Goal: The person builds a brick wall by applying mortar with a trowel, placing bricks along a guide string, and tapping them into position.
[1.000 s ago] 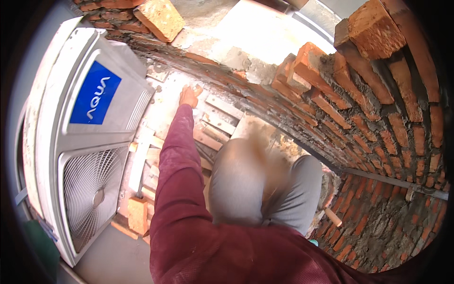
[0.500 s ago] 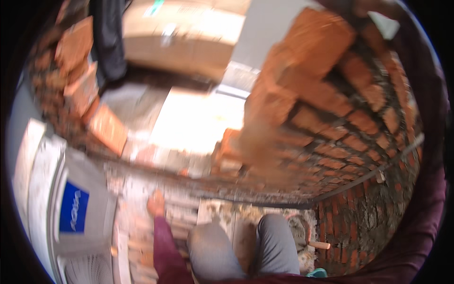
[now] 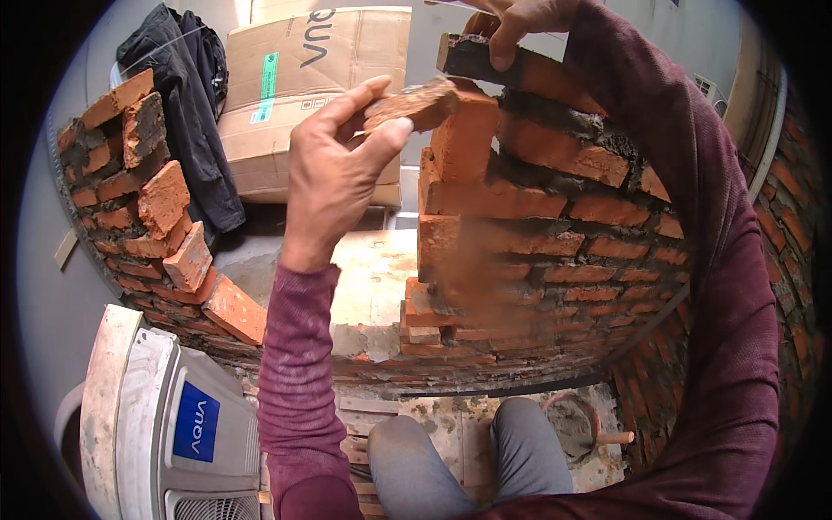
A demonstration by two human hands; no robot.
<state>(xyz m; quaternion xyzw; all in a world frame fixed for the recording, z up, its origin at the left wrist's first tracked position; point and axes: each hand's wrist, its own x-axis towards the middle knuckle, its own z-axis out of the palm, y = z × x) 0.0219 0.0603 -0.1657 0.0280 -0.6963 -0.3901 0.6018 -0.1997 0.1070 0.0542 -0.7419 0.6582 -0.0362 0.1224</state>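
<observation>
My left hand (image 3: 334,165) is raised in front of the gap in a brick wall. It pinches a broken piece of brick (image 3: 414,106) between thumb and fingers, close to the end of the wall's upper courses. At the top of the view my right hand (image 3: 524,22) grips a brick (image 3: 555,76) at the top of the wall, thumb on the near face and fingers over the top. Dark mortar covers that brick's left end. The right fingertips are partly cut off by the picture's edge. Below, the brick wall (image 3: 598,212) shows dark, rough mortar joints.
Stepped bricks (image 3: 173,204) edge the gap's left side. Behind stand a cardboard box (image 3: 312,104) and dark clothing (image 3: 186,121). A grey appliance (image 3: 221,390) is at lower left. Near my knees, a mortar container (image 3: 572,425) has a wooden handle (image 3: 615,438) beside it.
My left hand has risen from low by the planks to the wall top, now with the brick piece. My right hand has come into view on the brick. The view has shifted.
</observation>
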